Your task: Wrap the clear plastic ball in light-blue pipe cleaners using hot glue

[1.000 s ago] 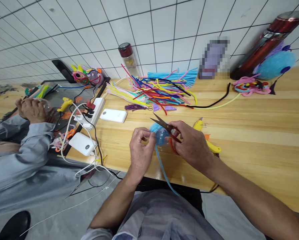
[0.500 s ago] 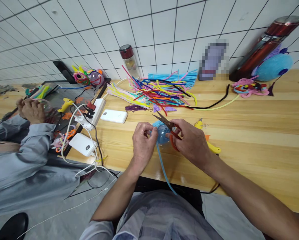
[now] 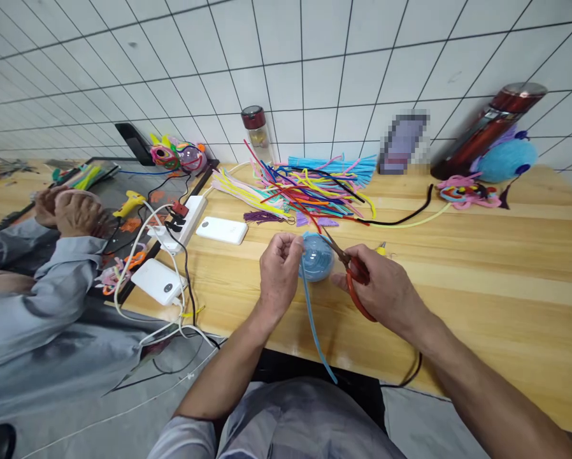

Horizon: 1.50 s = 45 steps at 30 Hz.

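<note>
My left hand [image 3: 281, 268] is closed in a pinch on a light blue pipe cleaner [image 3: 311, 312], whose long tail hangs toward the table's front edge. Beside those fingertips is a clear plastic ball [image 3: 318, 260] with blue pipe cleaner showing around its upper part. Scissors [image 3: 357, 294] with orange handles are gripped in my right hand [image 3: 391, 280]. Their dark blades point up and left, just over the ball's upper right side. Most of a yellow glue gun [image 3: 380, 249] is hidden behind my right hand.
A heap of coloured pipe cleaners [image 3: 314, 188] lies behind my hands. To the left are a white power bank [image 3: 221, 230], a power strip [image 3: 190, 220] and cables. A co-worker's hands [image 3: 78, 210] work farther left. A red flask [image 3: 491, 127] and blue figure [image 3: 508, 159] stand back right.
The scissors and my right hand have drawn back to the right and down, uncovering more of the ball. My left hand keeps its pinch. The whole view has shifted slightly.
</note>
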Each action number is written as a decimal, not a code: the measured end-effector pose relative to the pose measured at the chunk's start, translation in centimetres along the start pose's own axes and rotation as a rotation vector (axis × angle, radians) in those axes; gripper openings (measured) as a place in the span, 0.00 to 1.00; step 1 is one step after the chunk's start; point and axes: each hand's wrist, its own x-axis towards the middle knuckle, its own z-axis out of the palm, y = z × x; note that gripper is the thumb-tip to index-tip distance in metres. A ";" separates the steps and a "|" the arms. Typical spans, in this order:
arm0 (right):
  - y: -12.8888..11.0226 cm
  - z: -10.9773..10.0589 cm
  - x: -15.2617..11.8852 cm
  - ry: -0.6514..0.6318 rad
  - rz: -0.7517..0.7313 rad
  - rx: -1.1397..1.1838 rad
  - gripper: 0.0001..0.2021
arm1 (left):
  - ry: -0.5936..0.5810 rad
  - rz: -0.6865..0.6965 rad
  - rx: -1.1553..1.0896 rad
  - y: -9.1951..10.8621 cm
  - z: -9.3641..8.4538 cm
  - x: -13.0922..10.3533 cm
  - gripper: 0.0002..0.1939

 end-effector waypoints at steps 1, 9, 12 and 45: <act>0.0 0.0 0.0 -0.032 0.016 -0.008 0.18 | -0.019 -0.022 -0.040 0.3 0.1 -0.1 0.16; -0.2 0.1 0.0 -0.109 0.049 -0.017 0.17 | -0.135 -0.113 -0.172 2.1 1.0 -1.1 0.22; -0.1 0.0 -0.1 -0.116 0.040 0.011 0.16 | -0.150 -0.135 -0.184 2.2 1.2 -1.3 0.23; -0.1 -0.4 -0.4 -0.066 0.001 0.019 0.17 | -0.296 -0.054 -0.075 2.1 1.6 -1.4 0.13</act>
